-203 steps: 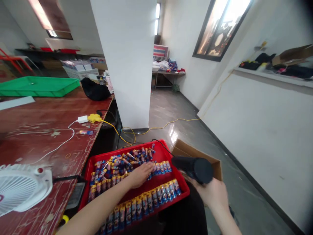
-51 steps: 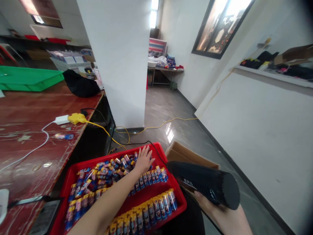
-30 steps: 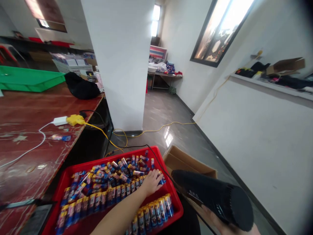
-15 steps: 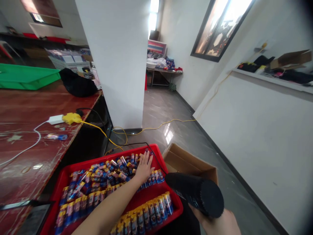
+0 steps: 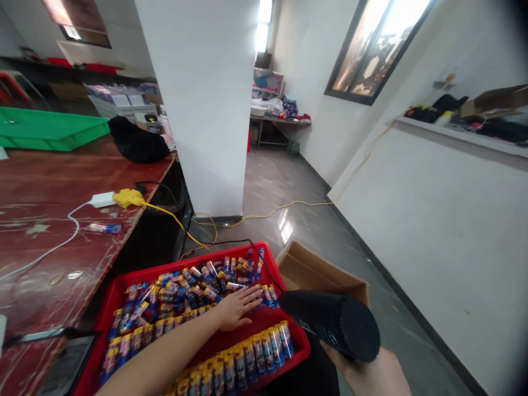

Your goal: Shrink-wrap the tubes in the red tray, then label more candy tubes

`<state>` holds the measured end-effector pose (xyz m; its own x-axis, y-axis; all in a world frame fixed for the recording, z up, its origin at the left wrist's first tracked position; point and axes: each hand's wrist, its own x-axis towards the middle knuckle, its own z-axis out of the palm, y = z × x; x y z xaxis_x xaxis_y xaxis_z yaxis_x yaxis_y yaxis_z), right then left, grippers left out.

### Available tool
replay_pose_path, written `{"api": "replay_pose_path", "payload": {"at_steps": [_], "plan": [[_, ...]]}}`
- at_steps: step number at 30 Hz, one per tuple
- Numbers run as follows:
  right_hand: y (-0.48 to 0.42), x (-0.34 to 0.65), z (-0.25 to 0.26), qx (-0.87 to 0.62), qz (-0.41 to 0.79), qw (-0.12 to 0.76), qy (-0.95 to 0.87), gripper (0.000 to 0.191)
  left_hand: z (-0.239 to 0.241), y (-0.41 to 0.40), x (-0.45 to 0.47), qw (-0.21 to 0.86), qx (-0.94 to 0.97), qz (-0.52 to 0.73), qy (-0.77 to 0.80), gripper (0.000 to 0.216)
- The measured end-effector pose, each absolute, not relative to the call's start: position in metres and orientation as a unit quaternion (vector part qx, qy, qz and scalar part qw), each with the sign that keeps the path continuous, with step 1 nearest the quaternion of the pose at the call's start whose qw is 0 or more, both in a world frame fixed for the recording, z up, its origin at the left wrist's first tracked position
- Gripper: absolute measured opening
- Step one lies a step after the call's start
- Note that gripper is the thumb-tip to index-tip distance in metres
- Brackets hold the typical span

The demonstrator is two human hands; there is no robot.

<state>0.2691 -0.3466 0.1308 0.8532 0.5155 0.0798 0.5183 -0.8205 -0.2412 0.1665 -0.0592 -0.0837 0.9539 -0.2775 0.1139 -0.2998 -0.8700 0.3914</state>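
Currently right hand (image 5: 373,369) clasps black cylindrical blower (image 5: 330,322); left hand (image 5: 234,309) splays over yellow-and-blue tubes (image 5: 268,296) in red plastic tray (image 5: 266,318).

Grn tray (image 5: 45,130) nr blk cloth (image 5: 138,143)

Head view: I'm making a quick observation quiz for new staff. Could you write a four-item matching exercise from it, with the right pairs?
Column one
1. left hand
2. right hand
3. green tray
4. cardboard box

Column two
A. holding the black device
B. open-topped, just right of the red tray
C. on the scuffed reddish table
D. palm down, fingers extended among the small tubes

Right pairs: 1-D; 2-A; 3-C; 4-B
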Motion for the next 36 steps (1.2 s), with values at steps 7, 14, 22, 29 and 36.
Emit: {"api": "replay_pose_path", "payload": {"at_steps": [7, 14, 22, 29, 36], "plan": [[-0.307, 0.264, 0.133, -0.951, 0.038, 0.059, -0.302, 0.023, -0.075, -0.044, 0.128, 0.211, 0.968, 0.007, -0.133, 0.082], [-0.295, 0.261, 0.147, -0.948, 0.075, 0.024, -0.31, 0.028, -0.065, -0.036, 0.085, 0.195, 0.975, -0.019, -0.106, 0.085], [-0.295, 0.267, 0.149, -0.949, 0.117, 0.058, -0.287, 0.038, -0.065, -0.044, 0.064, 0.178, 0.983, -0.027, -0.038, 0.075], [-0.29, 0.282, 0.144, -0.953, 0.138, 0.028, -0.27, 0.04, -0.041, -0.046, 0.034, 0.167, 0.98, 0.02, 0.106, 0.056], [-0.303, 0.287, 0.151, -0.96, 0.135, 0.013, -0.245, 0.048, -0.031, -0.05, 0.0, 0.18, 0.943, 0.072, 0.272, 0.052]]}}
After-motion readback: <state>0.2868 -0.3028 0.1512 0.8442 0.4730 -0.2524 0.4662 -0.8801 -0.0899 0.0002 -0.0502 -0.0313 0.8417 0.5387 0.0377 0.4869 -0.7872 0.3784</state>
